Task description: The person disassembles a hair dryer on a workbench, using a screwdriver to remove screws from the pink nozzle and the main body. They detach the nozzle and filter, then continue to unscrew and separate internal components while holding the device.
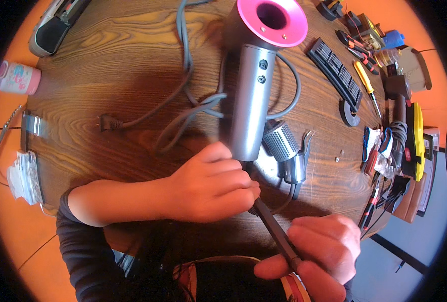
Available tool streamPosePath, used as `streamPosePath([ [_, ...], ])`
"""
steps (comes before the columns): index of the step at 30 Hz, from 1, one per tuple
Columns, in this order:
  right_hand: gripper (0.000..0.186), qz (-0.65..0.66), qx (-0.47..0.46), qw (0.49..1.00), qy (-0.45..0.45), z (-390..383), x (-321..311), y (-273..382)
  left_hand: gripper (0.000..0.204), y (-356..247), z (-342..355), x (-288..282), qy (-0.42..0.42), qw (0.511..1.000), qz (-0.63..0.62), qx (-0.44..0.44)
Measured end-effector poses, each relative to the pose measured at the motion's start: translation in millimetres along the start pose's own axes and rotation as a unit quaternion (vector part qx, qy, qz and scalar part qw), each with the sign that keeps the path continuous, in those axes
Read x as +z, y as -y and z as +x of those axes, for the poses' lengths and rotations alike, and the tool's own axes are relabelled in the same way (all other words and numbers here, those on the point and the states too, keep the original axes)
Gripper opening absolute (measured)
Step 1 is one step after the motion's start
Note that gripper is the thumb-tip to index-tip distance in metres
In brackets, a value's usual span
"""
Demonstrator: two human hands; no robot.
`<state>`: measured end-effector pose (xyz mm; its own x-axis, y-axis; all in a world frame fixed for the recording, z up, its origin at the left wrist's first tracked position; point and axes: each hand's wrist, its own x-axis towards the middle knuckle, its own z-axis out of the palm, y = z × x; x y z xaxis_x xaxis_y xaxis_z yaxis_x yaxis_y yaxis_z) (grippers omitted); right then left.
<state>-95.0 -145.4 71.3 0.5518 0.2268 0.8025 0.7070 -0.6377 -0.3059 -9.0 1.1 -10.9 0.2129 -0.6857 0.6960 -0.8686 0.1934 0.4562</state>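
A hair dryer point(251, 105) with a grey metal handle and a pink ring-shaped head lies on the wooden table, its handle pointing toward me. My left hand point(216, 183) is closed at the handle's lower end, wrapped around a dark slim bar point(276, 231). That bar runs down to the right from under the fist. My right hand point(321, 249) pinches its other end between thumb and fingers. What lies inside the left fist is hidden. Just right of the handle are a perforated grey cylinder point(281, 141) and a shiny metal sleeve point(295, 170).
A grey cord point(183, 113) loops across the table to a plug point(109, 123). At the right lie a bit case point(336, 73), a tape roll point(349, 114), a yellow-handled screwdriver point(363, 76), pliers point(356, 50) and gloves point(377, 141). A pink-and-white container point(20, 78) stands at far left.
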Motion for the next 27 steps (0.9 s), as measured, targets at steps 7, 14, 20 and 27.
streamPosePath([
  [7,0.051,0.097,0.108,0.988,0.048,-29.3,-5.0,14.8,0.018,-3.3,-3.5,11.1,-0.055,0.995,0.077,0.008],
  [14,0.055,0.173,0.097,0.973,0.115,-20.0,-16.9,6.2,0.026,4.7,-2.8,-3.4,0.001,0.998,0.058,0.008],
  [20,0.035,0.237,0.228,0.912,0.247,-13.8,-30.9,5.6,0.044,6.8,0.8,-9.5,0.045,0.997,0.067,0.01],
  [27,0.048,0.148,0.058,0.979,0.13,-31.1,-24.1,-1.3,0.043,6.4,1.0,-9.4,0.065,0.996,0.058,0.001],
])
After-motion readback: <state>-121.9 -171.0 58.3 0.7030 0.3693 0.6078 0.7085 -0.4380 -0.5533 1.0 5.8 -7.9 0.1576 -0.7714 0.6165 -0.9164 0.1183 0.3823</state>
